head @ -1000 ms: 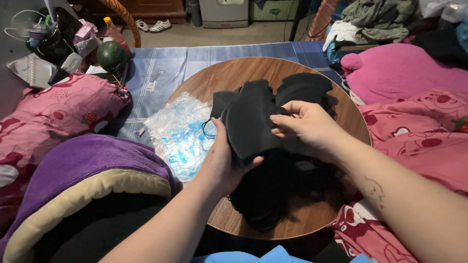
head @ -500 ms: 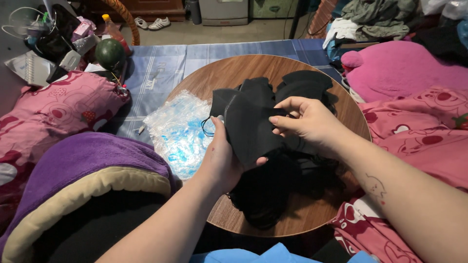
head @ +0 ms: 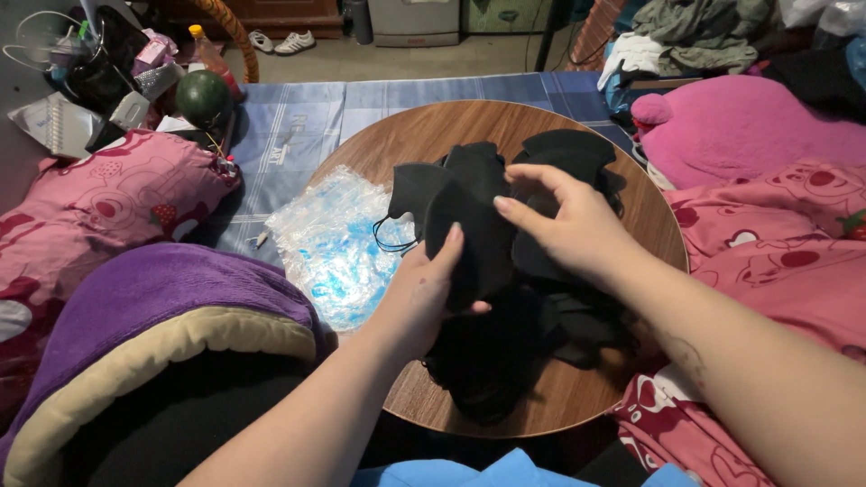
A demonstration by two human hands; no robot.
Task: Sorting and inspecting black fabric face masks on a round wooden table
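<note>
Left of the round wooden desk (head: 433, 135) lies a purple cushion (head: 153, 298); a clear plastic bag (head: 338, 239) rests on its left edge. Over the desk, the left hand (head: 428, 293) grips a black face mask (head: 469, 216), thumb across it. The right hand (head: 573, 225) pinches the mask's top, fingers half curled.

Black cloth piece (head: 469, 225), plain, no print; more black pieces (head: 505, 361) heaped beneath, same flat black. Round desk (head: 433, 135): mid-brown wood grain. Plastic bag (head: 334, 243): clear, mottled with pale blue. Floor mat (head: 307, 126): blue-grey, faint plaid lines. Cushion (head: 117, 316): purple outside, tan rim, dark inside. Blanket (head: 99, 198) at the left: pink with red strawberry and cartoon figures; matching pink print blanket (head: 776, 243) at the right. Plush (head: 749, 126): solid magenta-pink. Ball (head: 202, 97): dark green. Bottle (head: 209, 54): yellow cap.
</note>
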